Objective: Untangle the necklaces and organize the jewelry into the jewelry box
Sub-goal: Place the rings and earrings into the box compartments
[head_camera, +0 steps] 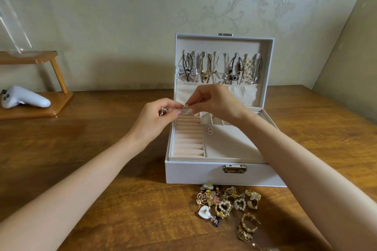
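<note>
A white jewelry box stands open on the wooden table, its lid upright. Several necklaces hang from hooks inside the lid, above a fabric pocket. Cream ring rolls fill the tray's left side. Above the rolls, my left hand and my right hand meet and both pinch a small gold piece of jewelry with a clear part. Another small piece sits curled in my left fingers. A heap of earrings and rings lies on the table in front of the box.
A pair of small rings lies in the tray's flat compartment. A white game controller rests on a wooden stand at the far left, with a clear glass vessel on its upper shelf. A wall rises right behind the box.
</note>
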Motion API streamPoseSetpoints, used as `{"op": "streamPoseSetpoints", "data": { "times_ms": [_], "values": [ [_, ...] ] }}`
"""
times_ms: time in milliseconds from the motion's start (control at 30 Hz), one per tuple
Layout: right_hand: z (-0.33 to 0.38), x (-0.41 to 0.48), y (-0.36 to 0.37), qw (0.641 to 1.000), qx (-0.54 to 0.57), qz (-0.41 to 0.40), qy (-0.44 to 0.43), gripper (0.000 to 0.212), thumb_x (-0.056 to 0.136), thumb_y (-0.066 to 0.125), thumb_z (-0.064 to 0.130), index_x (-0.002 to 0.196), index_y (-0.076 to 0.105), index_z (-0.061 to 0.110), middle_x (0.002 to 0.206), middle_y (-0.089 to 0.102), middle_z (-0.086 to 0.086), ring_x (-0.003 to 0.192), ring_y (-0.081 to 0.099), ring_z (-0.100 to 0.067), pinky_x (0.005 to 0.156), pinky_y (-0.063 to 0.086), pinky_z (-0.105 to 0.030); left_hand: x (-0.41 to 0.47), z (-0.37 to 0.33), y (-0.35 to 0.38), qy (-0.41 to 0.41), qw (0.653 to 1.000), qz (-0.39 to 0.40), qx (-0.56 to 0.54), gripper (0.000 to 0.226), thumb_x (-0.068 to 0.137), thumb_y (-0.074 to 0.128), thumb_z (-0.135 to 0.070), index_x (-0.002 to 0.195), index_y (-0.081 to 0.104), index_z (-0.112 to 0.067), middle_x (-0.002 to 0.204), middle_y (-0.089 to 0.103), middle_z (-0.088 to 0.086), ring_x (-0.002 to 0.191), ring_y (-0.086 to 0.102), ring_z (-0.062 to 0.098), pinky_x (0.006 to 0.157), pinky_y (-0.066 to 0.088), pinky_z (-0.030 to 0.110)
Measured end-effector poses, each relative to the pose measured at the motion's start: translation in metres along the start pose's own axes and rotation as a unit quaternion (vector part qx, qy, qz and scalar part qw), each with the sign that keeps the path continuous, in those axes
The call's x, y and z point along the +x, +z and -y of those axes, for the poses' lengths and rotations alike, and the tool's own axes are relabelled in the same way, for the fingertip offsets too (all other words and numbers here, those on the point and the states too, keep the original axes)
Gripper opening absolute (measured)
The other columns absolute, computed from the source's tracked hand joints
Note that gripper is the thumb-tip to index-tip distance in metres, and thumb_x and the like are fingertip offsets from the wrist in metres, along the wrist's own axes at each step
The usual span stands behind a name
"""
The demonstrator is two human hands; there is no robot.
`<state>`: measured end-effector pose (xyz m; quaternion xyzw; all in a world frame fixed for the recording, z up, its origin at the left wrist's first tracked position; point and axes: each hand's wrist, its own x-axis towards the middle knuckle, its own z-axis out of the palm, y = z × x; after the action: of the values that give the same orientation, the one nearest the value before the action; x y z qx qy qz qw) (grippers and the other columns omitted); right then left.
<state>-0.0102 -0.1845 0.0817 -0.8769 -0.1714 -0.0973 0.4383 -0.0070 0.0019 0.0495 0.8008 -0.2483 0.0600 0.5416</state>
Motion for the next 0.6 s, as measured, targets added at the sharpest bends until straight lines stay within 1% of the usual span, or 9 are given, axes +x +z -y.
{"op": "streamPoseSetpoints", "data": {
  "times_ms": [100, 167, 200, 233, 267, 333, 400, 500, 600],
  "values": [
    [-0.006, 0.001, -0.001, 0.997, -0.074, -0.032, 0.005, 0.013, 0.073, 0.076, -0.002, 0.08, 0.073, 0.009, 0.077, 0.072, -0.004, 0.065, 0.064, -0.004, 0.07, 0.053, -0.016, 0.0, 0.001, 0.0, -0.02, 1.0, 0.002, -0.012, 0.016, 0.094, 0.051, -0.017, 0.108, 0.057, -0.021, 0.08, 0.052, -0.008, 0.066, 0.05, -0.007, 0.066, 0.037, 0.02],
    [-0.008, 0.0, 0.0, 0.994, -0.105, -0.028, 0.004, 0.014, 0.074, 0.075, -0.004, 0.085, 0.074, 0.005, 0.08, 0.071, -0.004, 0.069, 0.064, -0.006, 0.074, 0.054, -0.017, 0.0, 0.0, -0.001, -0.042, 0.998, 0.022, -0.048, 0.016, 0.092, 0.045, -0.021, 0.105, 0.054, -0.019, 0.08, 0.049, -0.007, 0.063, 0.045, -0.001, 0.062, 0.036, 0.02],
    [-0.008, 0.0, 0.001, 0.993, -0.113, -0.025, 0.0, 0.015, 0.074, 0.074, -0.006, 0.086, 0.074, 0.004, 0.08, 0.071, -0.003, 0.069, 0.063, -0.007, 0.074, 0.054, -0.016, 0.0, -0.001, -0.001, -0.044, 0.997, 0.029, -0.058, 0.021, 0.088, 0.042, -0.024, 0.103, 0.055, -0.017, 0.079, 0.047, -0.006, 0.062, 0.041, 0.001, 0.06, 0.035, 0.019],
    [-0.008, -0.001, 0.002, 0.992, -0.122, -0.022, -0.004, 0.016, 0.074, 0.073, -0.007, 0.086, 0.074, 0.003, 0.08, 0.07, -0.003, 0.069, 0.063, -0.006, 0.073, 0.053, -0.013, 0.0, -0.001, -0.001, -0.043, 0.997, 0.031, -0.058, 0.025, 0.086, 0.039, -0.024, 0.103, 0.055, -0.015, 0.079, 0.047, -0.004, 0.061, 0.04, 0.003, 0.059, 0.034, 0.019],
    [-0.008, -0.001, 0.003, 0.991, -0.132, -0.019, -0.007, 0.017, 0.074, 0.072, -0.008, 0.087, 0.074, 0.003, 0.081, 0.07, -0.004, 0.068, 0.062, -0.005, 0.07, 0.051, -0.01, 0.0, 0.0, 0.0, -0.037, 0.998, 0.028, -0.052, 0.024, 0.088, 0.038, -0.021, 0.103, 0.055, -0.014, 0.08, 0.048, -0.003, 0.061, 0.039, 0.003, 0.059, 0.035, 0.019],
    [-0.008, -0.001, 0.005, 0.989, -0.145, -0.019, -0.006, 0.017, 0.075, 0.071, -0.007, 0.087, 0.075, 0.004, 0.082, 0.072, -0.006, 0.068, 0.061, -0.005, 0.065, 0.048, -0.007, 0.001, 0.001, 0.001, -0.021, 0.999, 0.013, -0.041, 0.022, 0.095, 0.037, -0.008, 0.108, 0.054, -0.015, 0.084, 0.05, -0.002, 0.062, 0.043, 0.002, 0.061, 0.038, 0.017],
    [-0.008, 0.0, 0.007, 0.989, -0.149, -0.018, -0.002, 0.016, 0.076, 0.071, -0.005, 0.088, 0.075, 0.004, 0.085, 0.073, -0.008, 0.073, 0.063, -0.011, 0.069, 0.048, -0.012, 0.001, -0.001, 0.002, 0.001, 0.999, -0.007, -0.046, 0.025, 0.095, 0.041, 0.0, 0.113, 0.05, -0.015, 0.089, 0.054, 0.0, 0.066, 0.051, -0.001, 0.065, 0.045, 0.017],
    [-0.007, 0.0, 0.008, 0.987, -0.159, -0.011, -0.006, 0.017, 0.076, 0.071, -0.004, 0.091, 0.075, 0.005, 0.087, 0.073, -0.008, 0.073, 0.06, -0.009, 0.072, 0.046, -0.014, 0.003, 0.0, 0.0, 0.031, 0.997, -0.033, -0.055, 0.026, 0.092, 0.051, 0.002, 0.116, 0.048, -0.008, 0.095, 0.062, 0.005, 0.072, 0.063, 0.004, 0.071, 0.052, 0.019],
    [-0.006, -0.001, 0.01, 0.985, -0.171, -0.003, -0.015, 0.023, 0.077, 0.069, -0.008, 0.094, 0.074, 0.006, 0.085, 0.072, -0.008, 0.071, 0.059, -0.009, 0.07, 0.045, -0.01, 0.003, 0.002, -0.002, 0.044, 0.996, -0.041, -0.064, 0.024, 0.087, 0.058, 0.004, 0.109, 0.052, -0.004, 0.095, 0.064, 0.009, 0.075, 0.068, 0.01, 0.071, 0.054, 0.019]
  ]
}}
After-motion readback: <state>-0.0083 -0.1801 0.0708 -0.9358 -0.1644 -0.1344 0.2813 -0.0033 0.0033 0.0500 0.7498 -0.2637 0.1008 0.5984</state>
